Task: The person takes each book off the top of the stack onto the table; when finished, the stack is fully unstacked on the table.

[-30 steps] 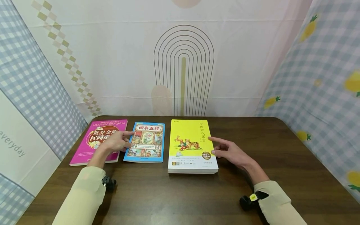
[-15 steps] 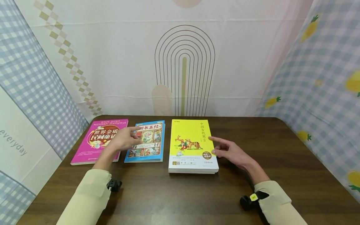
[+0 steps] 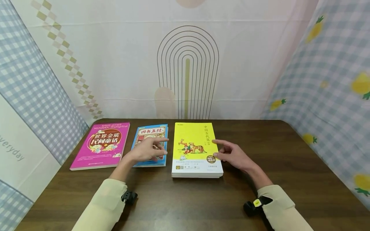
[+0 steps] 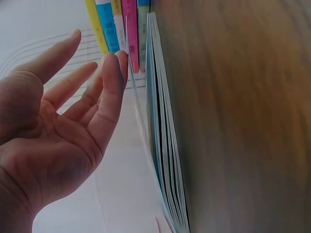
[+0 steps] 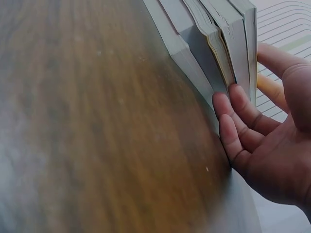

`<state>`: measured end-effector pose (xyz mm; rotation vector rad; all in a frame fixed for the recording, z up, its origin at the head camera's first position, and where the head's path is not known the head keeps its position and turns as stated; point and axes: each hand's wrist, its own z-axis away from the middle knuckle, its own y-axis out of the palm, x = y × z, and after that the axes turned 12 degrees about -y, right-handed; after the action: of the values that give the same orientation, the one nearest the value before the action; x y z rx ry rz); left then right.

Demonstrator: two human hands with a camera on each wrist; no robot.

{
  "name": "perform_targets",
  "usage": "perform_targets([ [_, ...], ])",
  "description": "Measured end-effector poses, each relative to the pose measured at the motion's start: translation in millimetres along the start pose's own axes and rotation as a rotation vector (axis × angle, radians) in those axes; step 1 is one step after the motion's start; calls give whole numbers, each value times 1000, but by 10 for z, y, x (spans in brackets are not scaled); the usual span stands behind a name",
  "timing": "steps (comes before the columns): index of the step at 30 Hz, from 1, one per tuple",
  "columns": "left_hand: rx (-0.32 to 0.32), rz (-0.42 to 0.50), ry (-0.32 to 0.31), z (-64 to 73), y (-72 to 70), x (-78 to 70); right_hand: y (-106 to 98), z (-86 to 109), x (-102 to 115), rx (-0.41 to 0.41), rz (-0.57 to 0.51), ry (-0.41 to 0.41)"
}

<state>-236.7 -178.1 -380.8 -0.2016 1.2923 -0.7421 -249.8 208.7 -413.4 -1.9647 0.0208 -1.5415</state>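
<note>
A stack of several books, topped by a yellow book (image 3: 188, 128) with a tiger picture, lies mid-table. My right hand (image 3: 235, 157) touches its right side, fingertips at the page edges (image 5: 218, 43). Left of the stack lies a blue book (image 3: 150, 129) with Chinese characters. Over it hovers my left hand (image 3: 147, 150), index finger and thumb extended and nothing between them. In the left wrist view the blue book's thin front cover (image 4: 141, 121) stands a little away from its pages (image 4: 167, 126). The left fingertips overlap that cover's edge.
A pink book (image 3: 101, 157) lies flat at the table's left side. Coloured spines (image 4: 130, 34) of the stack show in the left wrist view. A patterned white cloth (image 3: 245, 64) hangs behind the brown table (image 3: 185, 205), and checked cloths hang at both sides.
My left hand has moved right, from between the pink and blue books to over the blue book. The blue book's cover has risen slightly. My right hand stays at the stack's side.
</note>
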Motion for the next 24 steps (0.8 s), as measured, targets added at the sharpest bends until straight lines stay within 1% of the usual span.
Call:
perform_targets([
  [7, 15, 28, -38, -63, 94, -32, -12, 11, 23, 4, -40, 36],
  [13, 33, 16, -21, -85, 146, -48, -32, 11, -1, 14, -66, 47],
  [15, 62, 21, -11, -92, 160, -44, -35, 13, -8, 18, -75, 45],
  [20, 109, 47, -15, -94, 180, -57, -48, 19, -20, 20, -80, 38],
  [24, 108, 57, -24, -103, 193, -65, -63, 21, -17, 24, -84, 44],
])
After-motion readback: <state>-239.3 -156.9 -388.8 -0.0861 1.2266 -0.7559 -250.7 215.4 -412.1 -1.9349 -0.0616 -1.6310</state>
